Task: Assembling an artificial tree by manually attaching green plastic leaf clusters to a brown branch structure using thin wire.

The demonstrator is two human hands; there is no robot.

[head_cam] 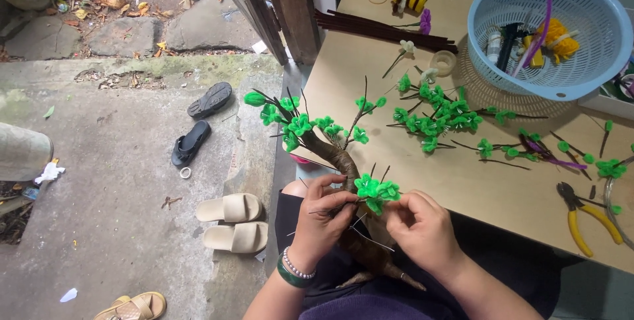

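- We see the green leaf cluster (378, 190) pinched between both sets of fingertips, just above our lap and at the near edge of the table (370, 89)
- Our left hand (321, 217) has its fingers curled tight around a thin dark wire stem just left of the cluster; a beaded bracelet and a green bangle sit at that wrist
- Our right hand (422, 227) has thumb and forefinger pressed together on the right side of the same cluster
- The cluster sits on a low branch of the small craft tree (343, 161), whose brown wrapped trunk leans across our lap, its roots spreading below our hands
- Higher branches of the tree carry more fuzzy green tufts on dark wire tips
- A pale blue perforated plastic basket (581, 49) stands at the far right of the table; it holds yellow fuzzy wire, a purple strand rising out of it, and some dark and white small items we cannot make out
- Loose green leaf sprigs (439, 115) lie scattered on the tan tabletop between basket and tree
- A bundle of dark brown pipe cleaners (383, 29) lies at the far edge
- Yellow-handled pliers (584, 221) rest near the right edge, well apart from our hands
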